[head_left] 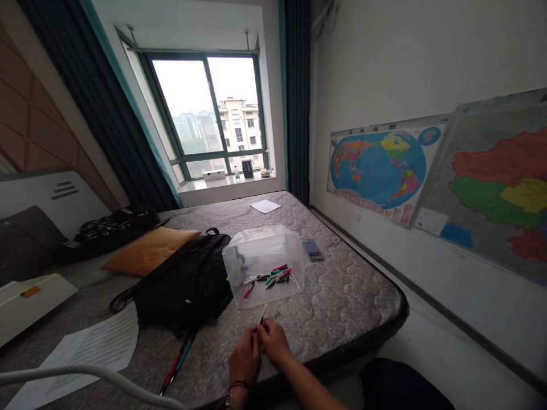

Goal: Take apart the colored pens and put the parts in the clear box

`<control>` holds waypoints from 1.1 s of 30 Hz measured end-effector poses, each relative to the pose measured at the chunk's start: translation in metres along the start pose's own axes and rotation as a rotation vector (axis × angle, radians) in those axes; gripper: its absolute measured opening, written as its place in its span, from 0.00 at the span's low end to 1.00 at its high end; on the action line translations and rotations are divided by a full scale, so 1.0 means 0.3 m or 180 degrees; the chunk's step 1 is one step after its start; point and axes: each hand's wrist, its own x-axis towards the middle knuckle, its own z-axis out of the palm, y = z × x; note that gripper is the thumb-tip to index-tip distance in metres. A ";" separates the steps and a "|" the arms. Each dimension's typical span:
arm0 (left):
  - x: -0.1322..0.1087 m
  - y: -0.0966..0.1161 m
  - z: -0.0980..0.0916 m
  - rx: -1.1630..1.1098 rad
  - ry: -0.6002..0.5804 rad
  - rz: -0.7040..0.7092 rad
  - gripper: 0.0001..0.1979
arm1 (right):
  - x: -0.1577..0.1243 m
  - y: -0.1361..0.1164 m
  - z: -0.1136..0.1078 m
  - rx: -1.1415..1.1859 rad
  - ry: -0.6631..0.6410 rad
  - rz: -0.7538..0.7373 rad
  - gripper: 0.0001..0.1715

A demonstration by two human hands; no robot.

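Observation:
Close together over the mattress edge, my left hand (245, 354) and my right hand (273, 341) are both closed, their fingertips meeting around a slim pen (264, 314). Its pale end sticks out beyond the fingers; the rest is hidden by them. A small greyish, thin piece (277, 315) shows just past my right fingertips; whether it is held or lying there I cannot tell. Just ahead, a clear plastic bin (265, 242) lies on its side, its opening towards me. Several red, teal, white and black pens (280, 275) are heaped inside it.
A red pen and a teal pen (183, 357) lie left of my hands. Beyond them are a black backpack (183, 279), printed paper (92, 347) and an orange pillow (149, 250). A pale cable (85, 370) crosses the lower left. The mattress (354, 302) ends on the right.

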 end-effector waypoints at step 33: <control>0.074 -0.109 0.024 -0.1736 0.0541 -0.0212 0.22 | 0.034 0.009 -0.003 0.0563 -0.1080 0.0218 0.17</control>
